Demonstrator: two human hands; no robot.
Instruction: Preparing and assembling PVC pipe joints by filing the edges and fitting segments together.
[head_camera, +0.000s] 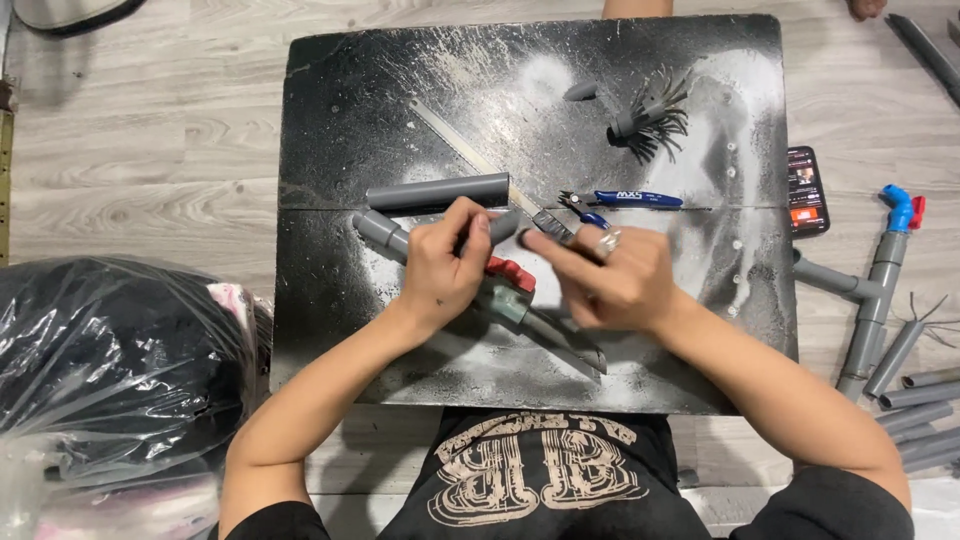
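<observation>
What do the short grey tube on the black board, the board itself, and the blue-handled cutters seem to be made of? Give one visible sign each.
Short grey tube: probably matt plastic pipe, uniformly grey and dull.
Black board: material unclear under black paint with whitish overspray; a seam crosses it.
Blue-handled cutters: dark, likely metal jaws, with glossy blue plastic or rubber grips.

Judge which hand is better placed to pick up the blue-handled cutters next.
Right, probably. The right hand hovers just below the blue-handled cutters with its fingers loose. The left hand is wrapped around the grey pipe assembly with the red valve handle, farther from the cutters.
</observation>
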